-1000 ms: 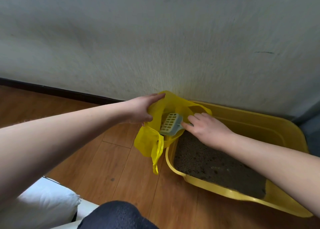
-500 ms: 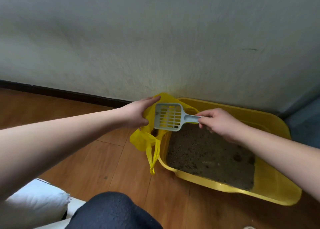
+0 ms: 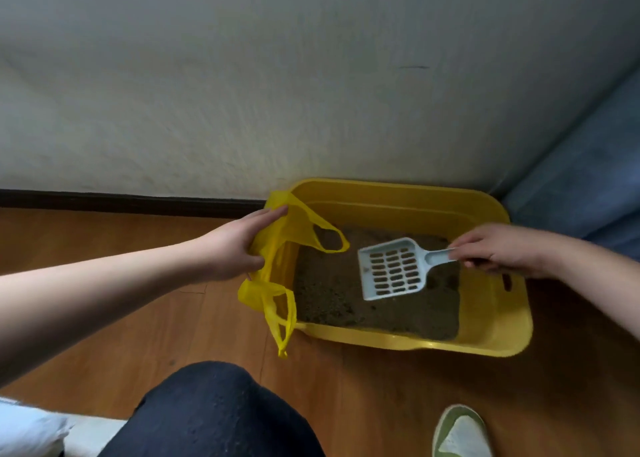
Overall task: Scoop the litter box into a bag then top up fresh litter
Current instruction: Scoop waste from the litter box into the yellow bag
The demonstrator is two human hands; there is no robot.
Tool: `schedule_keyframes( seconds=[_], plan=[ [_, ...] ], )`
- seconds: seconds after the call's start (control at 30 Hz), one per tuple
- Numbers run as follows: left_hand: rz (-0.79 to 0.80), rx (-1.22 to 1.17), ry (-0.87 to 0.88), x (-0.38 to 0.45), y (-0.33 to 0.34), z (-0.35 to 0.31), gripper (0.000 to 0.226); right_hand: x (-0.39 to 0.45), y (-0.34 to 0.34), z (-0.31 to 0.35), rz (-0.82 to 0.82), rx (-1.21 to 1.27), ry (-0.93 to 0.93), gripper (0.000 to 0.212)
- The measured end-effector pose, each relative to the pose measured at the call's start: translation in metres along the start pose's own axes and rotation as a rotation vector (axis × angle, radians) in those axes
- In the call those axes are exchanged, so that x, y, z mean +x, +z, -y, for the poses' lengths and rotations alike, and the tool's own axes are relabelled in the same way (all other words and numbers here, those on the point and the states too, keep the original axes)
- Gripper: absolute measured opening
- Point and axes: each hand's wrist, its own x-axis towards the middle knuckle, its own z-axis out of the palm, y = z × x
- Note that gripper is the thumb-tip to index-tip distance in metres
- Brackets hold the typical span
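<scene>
A yellow litter box stands on the wooden floor against the wall, holding dark grey-brown litter. My left hand grips the rim of a yellow plastic bag at the box's left end, holding it up; its handles hang loose. My right hand pinches the handle of a pale blue slotted scoop. The scoop hovers over the litter in the middle of the box, its blade looking empty.
A white wall with a dark skirting board runs behind the box. A blue surface rises at the right. My dark-clad knee and a green and white shoe are near the bottom edge. Something white sits at lower left.
My right hand has drawn the scoop out of the bag and carried it right, over the litter in the box. My left hand keeps hold of the bag.
</scene>
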Motion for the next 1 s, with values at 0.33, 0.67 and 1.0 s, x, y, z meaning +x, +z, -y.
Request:
schedule_keyframes(
  seconds=[0.33,0.67,1.0],
  plan=[
    [0.038,0.016,-0.037,0.028,0.027,-0.016,0.097,0.018,-0.011,-0.054,-0.373,-0.313,0.225,0.022],
    [-0.035,-0.099,-0.108,0.054,0.058,-0.042,0.090,0.031,0.010,-0.042,-0.392,-0.697,0.327,0.016],
    [-0.098,-0.115,-0.092,0.060,0.072,-0.043,0.087,0.061,0.042,-0.019,-0.278,-0.856,0.330,0.021]
  ],
)
